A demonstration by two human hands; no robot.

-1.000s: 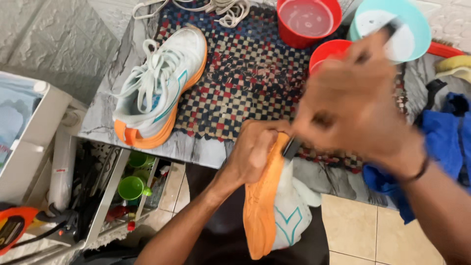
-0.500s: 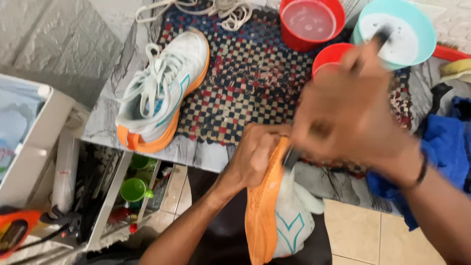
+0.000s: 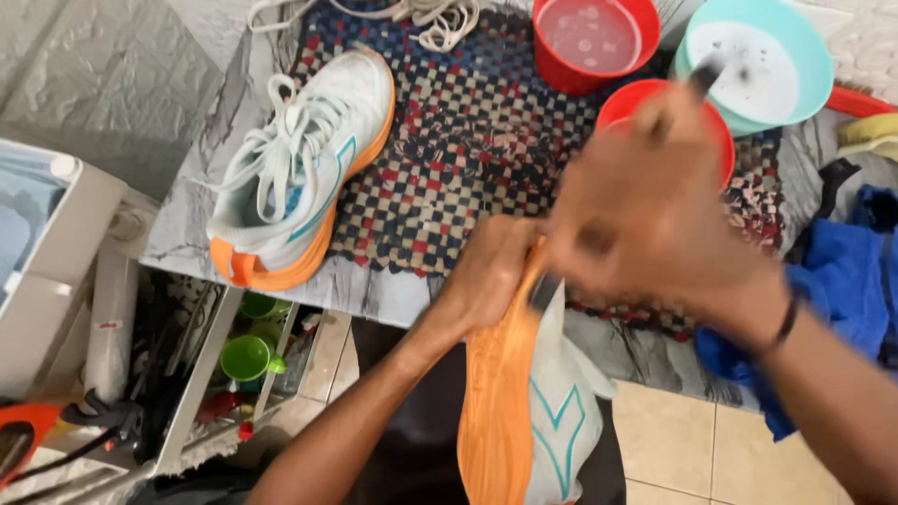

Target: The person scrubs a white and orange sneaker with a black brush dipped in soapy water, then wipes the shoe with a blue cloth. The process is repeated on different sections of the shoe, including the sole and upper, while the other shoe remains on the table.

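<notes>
My left hand (image 3: 486, 276) grips a white running shoe with an orange sole (image 3: 510, 411), held on its side over my lap, sole facing left. My right hand (image 3: 655, 215) is blurred with motion and closed on a dark-handled brush (image 3: 545, 292) that touches the shoe's upper edge near the sole. The matching white and orange shoe (image 3: 299, 173) lies laced on the marble table (image 3: 187, 238), left of a red, blue and white checked mat (image 3: 458, 140).
A red bowl of cloudy water (image 3: 594, 37), a second red bowl (image 3: 627, 98) and a teal bowl (image 3: 762, 61) stand at the back right. Loose white laces (image 3: 426, 14) lie at the back. A blue cloth (image 3: 847, 281) is at right; green cups (image 3: 248, 355) sit below.
My right hand has kept shifting over the shoe's edge with the brush, blurred in every frame. The left hand and the held shoe stay nearly where they were.
</notes>
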